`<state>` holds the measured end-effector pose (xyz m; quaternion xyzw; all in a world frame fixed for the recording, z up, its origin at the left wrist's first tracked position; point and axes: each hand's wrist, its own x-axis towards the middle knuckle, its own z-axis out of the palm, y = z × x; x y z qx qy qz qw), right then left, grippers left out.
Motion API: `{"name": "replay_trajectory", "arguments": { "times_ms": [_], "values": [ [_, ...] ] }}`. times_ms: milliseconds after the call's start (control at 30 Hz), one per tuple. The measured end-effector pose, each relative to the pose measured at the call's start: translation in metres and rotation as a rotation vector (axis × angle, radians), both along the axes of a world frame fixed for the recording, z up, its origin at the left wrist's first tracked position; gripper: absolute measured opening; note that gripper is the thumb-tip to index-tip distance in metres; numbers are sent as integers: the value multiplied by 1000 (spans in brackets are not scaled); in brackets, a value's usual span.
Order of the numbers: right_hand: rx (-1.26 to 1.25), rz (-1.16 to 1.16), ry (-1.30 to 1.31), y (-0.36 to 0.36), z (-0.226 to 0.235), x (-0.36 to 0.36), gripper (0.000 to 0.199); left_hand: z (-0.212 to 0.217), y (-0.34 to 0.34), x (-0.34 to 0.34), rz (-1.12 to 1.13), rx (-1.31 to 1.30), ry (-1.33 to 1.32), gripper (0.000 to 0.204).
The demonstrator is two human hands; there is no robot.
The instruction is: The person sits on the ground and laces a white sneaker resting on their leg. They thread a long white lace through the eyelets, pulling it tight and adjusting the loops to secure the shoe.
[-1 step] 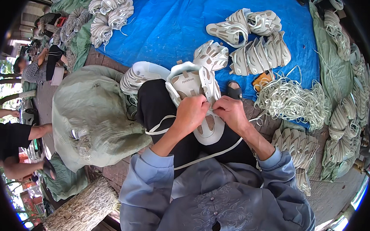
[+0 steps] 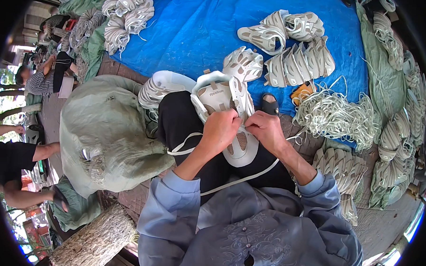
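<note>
White-and-beige sneaker upper (image 2: 218, 101), judged light, pliable; best held by its eyelet edges, where left hand (image 2: 220, 129) and right hand (image 2: 268, 129) pinch it

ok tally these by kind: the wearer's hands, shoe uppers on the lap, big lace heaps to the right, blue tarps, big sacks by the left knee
Hands: 2 (left hand, right hand)
Upper on the lap: 1
Lace heap: 1
Blue tarp: 1
Big sack: 1
Total: 6
</note>
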<state>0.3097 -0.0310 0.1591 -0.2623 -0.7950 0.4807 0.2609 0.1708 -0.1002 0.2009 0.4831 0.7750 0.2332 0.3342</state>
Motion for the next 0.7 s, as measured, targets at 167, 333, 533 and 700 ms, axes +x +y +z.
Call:
{"name": "replay_trajectory", "arguments": {
  "times_ms": [167,333,533,700],
  "values": [
    [237,-17,-82,-5,2,-3,5,-2,0,2,11,4,7,19],
    [459,-25,-154,-12,12,-9,9,0,-1,3,20,88,-64,19],
    [-216,-89,57,-9,-11,-1,25,-3,-6,4,-76,91,-85,16],
    [86,184,-3,14,-2,-3,51,14,-1,-3,-126,-82,-228,17]
  ]
}}
